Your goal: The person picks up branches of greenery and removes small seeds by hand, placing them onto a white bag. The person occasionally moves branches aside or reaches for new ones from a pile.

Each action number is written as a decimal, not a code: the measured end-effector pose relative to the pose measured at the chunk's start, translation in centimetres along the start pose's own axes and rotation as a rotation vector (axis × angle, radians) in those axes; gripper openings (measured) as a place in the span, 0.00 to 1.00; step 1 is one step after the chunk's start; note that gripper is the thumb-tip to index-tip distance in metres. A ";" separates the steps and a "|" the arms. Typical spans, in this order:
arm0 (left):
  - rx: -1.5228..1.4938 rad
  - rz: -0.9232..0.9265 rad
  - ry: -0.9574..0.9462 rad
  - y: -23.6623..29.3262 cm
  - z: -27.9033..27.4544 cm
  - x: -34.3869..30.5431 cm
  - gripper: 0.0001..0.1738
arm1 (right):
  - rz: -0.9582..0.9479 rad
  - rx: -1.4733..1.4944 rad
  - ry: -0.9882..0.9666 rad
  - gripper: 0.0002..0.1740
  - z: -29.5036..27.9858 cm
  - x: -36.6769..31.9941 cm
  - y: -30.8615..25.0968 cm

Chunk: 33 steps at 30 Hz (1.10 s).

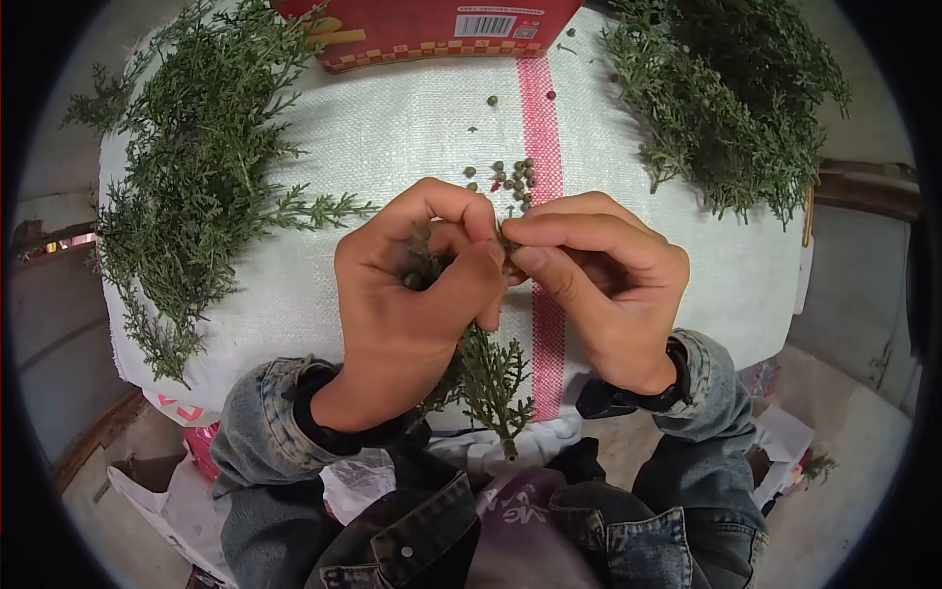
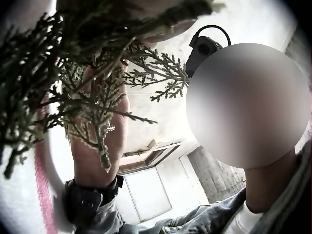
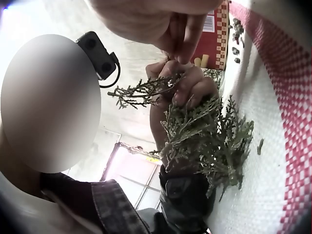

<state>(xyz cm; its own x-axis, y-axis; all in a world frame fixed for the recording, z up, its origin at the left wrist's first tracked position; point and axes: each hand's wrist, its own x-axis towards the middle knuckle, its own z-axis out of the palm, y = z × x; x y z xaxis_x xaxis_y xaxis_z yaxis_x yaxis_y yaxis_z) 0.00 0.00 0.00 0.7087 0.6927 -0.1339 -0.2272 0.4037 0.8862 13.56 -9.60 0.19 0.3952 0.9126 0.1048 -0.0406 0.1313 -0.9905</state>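
Evergreen sprig (image 1: 496, 383): hangs below the left hand (image 1: 412, 294), held in its curled fingers. With the right hand (image 1: 613, 285), pinches a small green bit (image 1: 506, 240) narrowly between thumb and forefinger, close by the left fingertips. Beyond, shows small round berries (image 1: 518, 182) on the white woven sack (image 1: 392, 118), near the red box (image 1: 422, 34).

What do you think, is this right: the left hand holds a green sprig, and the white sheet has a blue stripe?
Not quite: the stripe is pinkish red, not blue, as the head view shows. The left hand does hold a green sprig.
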 end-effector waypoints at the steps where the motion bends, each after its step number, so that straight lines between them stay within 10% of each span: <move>1: 0.014 -0.006 -0.003 0.1 0.0 0.0 0.02 | -0.003 0.007 0.000 0.12 0.0 0.0 0.1; 33: 0.050 -0.236 -0.070 1.1 -0.1 0.7 0.01 | -0.057 -0.138 -0.015 0.12 -0.7 0.0 0.3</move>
<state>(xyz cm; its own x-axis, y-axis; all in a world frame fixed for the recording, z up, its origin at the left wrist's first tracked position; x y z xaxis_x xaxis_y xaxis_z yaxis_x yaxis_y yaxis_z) 0.19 0.98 0.84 0.7829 0.5393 -0.3102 -0.0178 0.5178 0.8553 14.17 -9.81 -0.16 0.3795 0.9110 0.1614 0.1081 0.1296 -0.9857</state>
